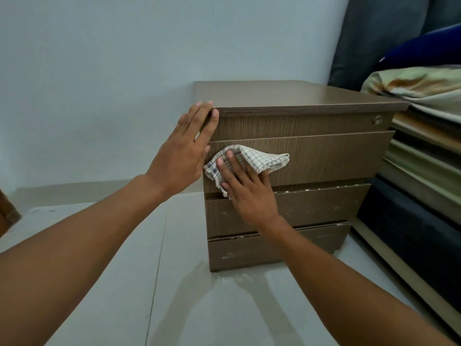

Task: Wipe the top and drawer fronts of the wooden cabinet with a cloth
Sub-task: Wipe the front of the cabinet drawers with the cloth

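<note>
A low brown wooden cabinet (324, 156) with several drawer fronts stands on the pale floor against the wall. A white checked cloth (259, 159) is pressed flat against the second drawer front, near its left end. My right hand (245, 189) lies on the cloth with fingers spread and pins it to the wood. My left hand (185, 151) rests flat against the cabinet's upper left corner, fingers straight, fingertips at the top edge. The top board is bare. The lower drawer fronts show pale smudges.
A bed with stacked mattresses and folded bedding (421, 136) stands close on the cabinet's right. A dark blue pillow (424, 48) lies above it. A keyhole (378, 119) sits at the top drawer's right end. Pale tiled floor (124, 283) stretches to the left and front.
</note>
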